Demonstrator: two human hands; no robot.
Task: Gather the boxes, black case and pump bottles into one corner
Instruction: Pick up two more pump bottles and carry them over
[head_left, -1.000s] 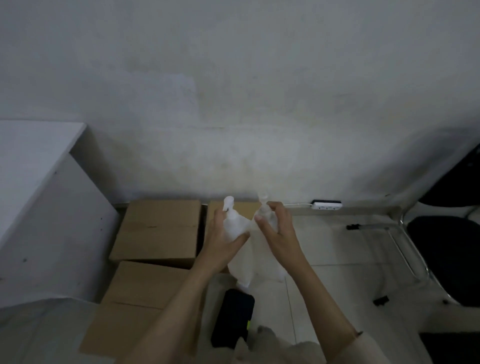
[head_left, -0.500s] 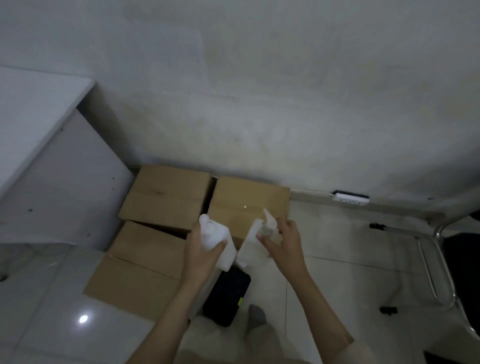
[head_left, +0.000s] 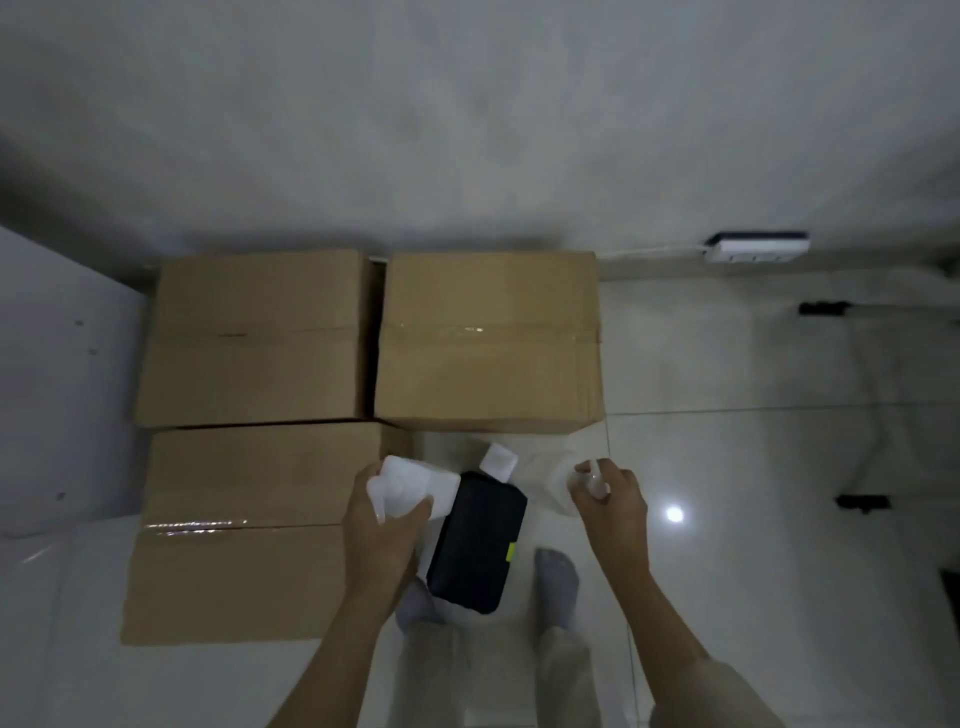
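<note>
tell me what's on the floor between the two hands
In the head view, the black case lies between the left hand and right hand, with a small white bottle just beyond it.

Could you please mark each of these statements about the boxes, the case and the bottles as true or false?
1. Three cardboard boxes sit closed on the floor by the wall. True.
2. The black case lies on top of a box. False: it lies on the floor tiles, beside the near box.
3. The left hand grips a white pump bottle. True.
4. The right hand hangs idle and holds nothing. False: its fingers pinch the pump head of a second bottle.
5. A white power strip lies at the foot of the wall, to the right of the boxes. True.
</note>
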